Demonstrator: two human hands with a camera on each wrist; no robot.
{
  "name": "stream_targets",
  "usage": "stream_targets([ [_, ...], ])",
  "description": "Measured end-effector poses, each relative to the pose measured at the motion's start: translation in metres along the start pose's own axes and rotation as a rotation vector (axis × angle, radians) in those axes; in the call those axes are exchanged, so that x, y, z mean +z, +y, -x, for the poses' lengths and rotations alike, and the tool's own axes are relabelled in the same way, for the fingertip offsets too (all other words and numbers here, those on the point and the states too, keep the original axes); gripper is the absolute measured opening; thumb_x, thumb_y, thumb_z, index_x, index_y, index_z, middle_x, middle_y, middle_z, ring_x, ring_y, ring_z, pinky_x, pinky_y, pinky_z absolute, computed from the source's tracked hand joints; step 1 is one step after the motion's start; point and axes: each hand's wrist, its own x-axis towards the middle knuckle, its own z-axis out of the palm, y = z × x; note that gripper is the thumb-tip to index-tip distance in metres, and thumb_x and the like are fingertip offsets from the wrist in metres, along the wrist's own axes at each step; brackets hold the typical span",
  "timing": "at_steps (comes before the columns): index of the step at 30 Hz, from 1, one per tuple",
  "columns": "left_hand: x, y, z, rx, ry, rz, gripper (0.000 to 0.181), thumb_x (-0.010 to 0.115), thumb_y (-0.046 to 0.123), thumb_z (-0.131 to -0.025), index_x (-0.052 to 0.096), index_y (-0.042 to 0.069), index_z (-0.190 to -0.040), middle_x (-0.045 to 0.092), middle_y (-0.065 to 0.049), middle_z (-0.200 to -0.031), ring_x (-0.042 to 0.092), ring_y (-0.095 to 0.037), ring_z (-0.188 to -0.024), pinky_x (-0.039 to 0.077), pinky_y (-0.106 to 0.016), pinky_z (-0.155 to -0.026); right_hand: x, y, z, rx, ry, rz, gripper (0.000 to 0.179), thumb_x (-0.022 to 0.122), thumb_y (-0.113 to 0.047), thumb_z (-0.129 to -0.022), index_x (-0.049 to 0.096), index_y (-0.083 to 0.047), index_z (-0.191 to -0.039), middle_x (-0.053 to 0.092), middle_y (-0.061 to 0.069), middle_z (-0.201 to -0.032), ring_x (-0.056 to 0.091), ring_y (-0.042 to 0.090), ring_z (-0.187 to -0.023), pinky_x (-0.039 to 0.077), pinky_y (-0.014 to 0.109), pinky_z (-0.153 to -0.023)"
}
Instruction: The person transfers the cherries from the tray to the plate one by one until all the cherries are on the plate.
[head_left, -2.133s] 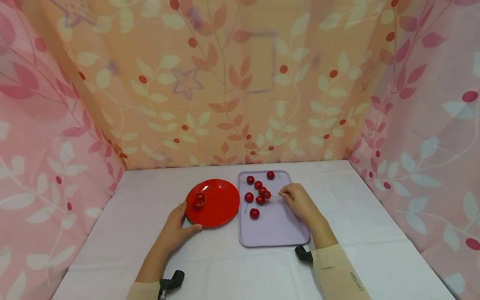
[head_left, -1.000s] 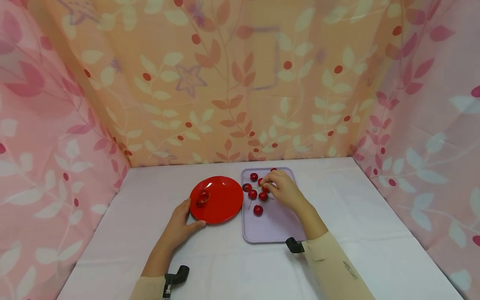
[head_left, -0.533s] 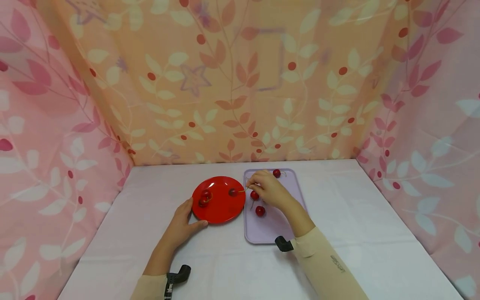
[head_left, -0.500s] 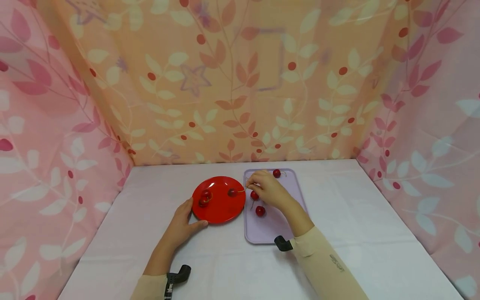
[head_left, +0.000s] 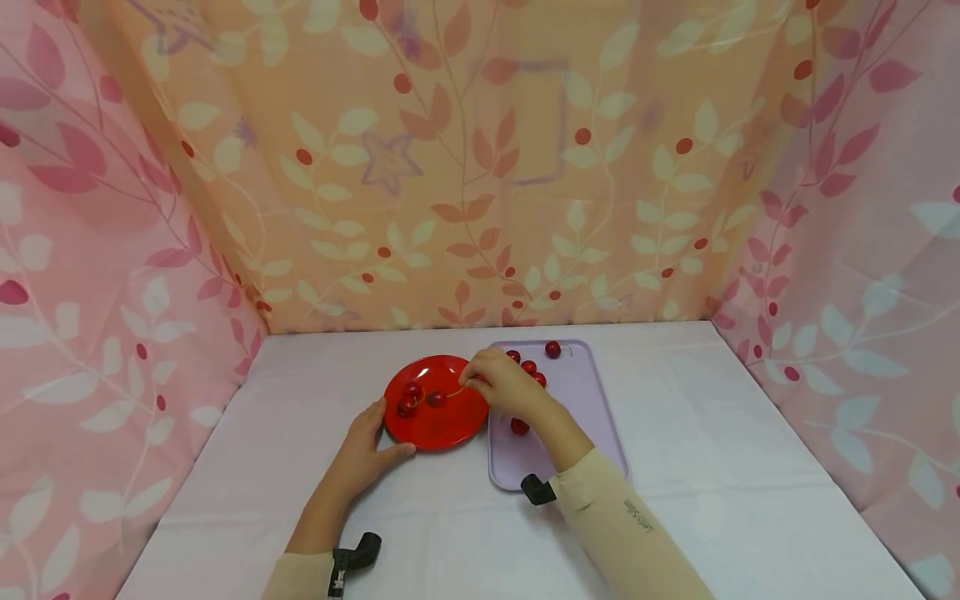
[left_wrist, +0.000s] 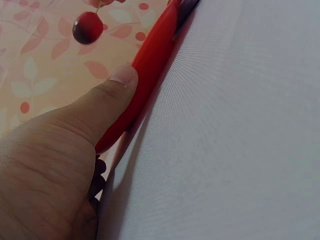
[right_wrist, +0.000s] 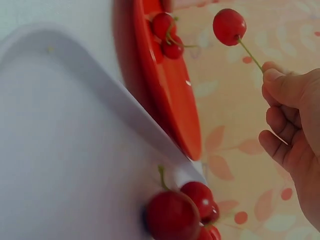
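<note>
In the head view, my right hand (head_left: 504,385) pinches the stem of a red cherry (head_left: 437,400) between thumb and fingertips. That cherry (right_wrist: 229,27) hangs by its stem in the right wrist view and is above the red plate (head_left: 442,429). Two other cherries (head_left: 409,398) lie on the plate's left part, stems curling together. My left hand (head_left: 366,446) rests against the plate's left and front rim, thumb and fingers spread apart; the thumb (left_wrist: 107,100) touches the rim in the left wrist view. Several cherries (head_left: 528,367) sit on the lilac tray (head_left: 558,450), partly hidden by my right hand.
The tray stands close beside the plate's right edge. One cherry (head_left: 552,349) lies apart near the tray's far edge. A white cloth (head_left: 712,442) covers the table, with patterned curtains (head_left: 480,208) behind and on both sides.
My right hand has taken a cherry by its stem from the tray and carried it left over the plate, farther inward than half a second ago. My left hand stays at the plate.
</note>
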Motion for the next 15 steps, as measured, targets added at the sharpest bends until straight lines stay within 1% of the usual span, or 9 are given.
stream_targets([
  [2, 0.0, 0.0, 0.0, -0.002, 0.001, 0.003, 0.107, 0.083, 0.053, -0.081, 0.025, 0.019, -0.164, 0.033, -0.006, -0.166, 0.027, -0.035, -0.153, 0.034, -0.059, -0.118, 0.007, -0.002, -0.004, -0.002, -0.027, 0.021, 0.01, 0.072, -0.013, -0.096, 0.077, -0.018, -0.102, 0.069, -0.007, -0.1, 0.055, 0.014, -0.105, 0.053, 0.029, -0.094],
  [5, 0.0, 0.001, 0.001, -0.009, 0.001, 0.004, 0.107, 0.084, 0.051, -0.081, 0.025, 0.018, -0.164, 0.034, -0.007, -0.166, 0.027, -0.036, -0.153, 0.034, -0.06, -0.118, 0.018, -0.002, -0.01, -0.039, -0.053, 0.056, 0.01, 0.072, -0.012, -0.096, 0.078, -0.017, -0.102, 0.071, -0.007, -0.099, 0.056, 0.013, -0.102, 0.053, 0.027, -0.094],
  [8, 0.0, 0.002, 0.002, -0.017, 0.0, 0.005, 0.106, 0.084, 0.05, -0.081, 0.025, 0.019, -0.164, 0.034, -0.007, -0.166, 0.027, -0.036, -0.153, 0.034, -0.062, -0.117, 0.029, -0.001, -0.014, -0.077, -0.063, 0.064, 0.009, 0.071, -0.012, -0.097, 0.078, -0.016, -0.101, 0.072, -0.005, -0.097, 0.057, 0.013, -0.1, 0.052, 0.027, -0.093],
  [12, -0.001, 0.003, 0.002, -0.016, 0.004, 0.001, 0.104, 0.084, 0.05, -0.081, 0.027, 0.02, -0.164, 0.035, -0.007, -0.165, 0.028, -0.036, -0.152, 0.034, -0.063, -0.117, 0.041, 0.0, -0.016, -0.076, -0.07, 0.056, 0.008, 0.071, -0.012, -0.096, 0.077, -0.018, -0.099, 0.07, -0.007, -0.095, 0.057, 0.012, -0.102, 0.052, 0.027, -0.096],
  [15, -0.001, 0.003, 0.002, -0.006, 0.011, -0.006, 0.103, 0.084, 0.049, -0.082, 0.027, 0.02, -0.164, 0.036, -0.007, -0.165, 0.028, -0.036, -0.152, 0.033, -0.063, -0.117, 0.046, 0.0, -0.017, -0.079, -0.069, 0.051, 0.008, 0.071, -0.012, -0.096, 0.076, -0.018, -0.098, 0.07, -0.007, -0.095, 0.058, 0.013, -0.103, 0.05, 0.029, -0.1],
])
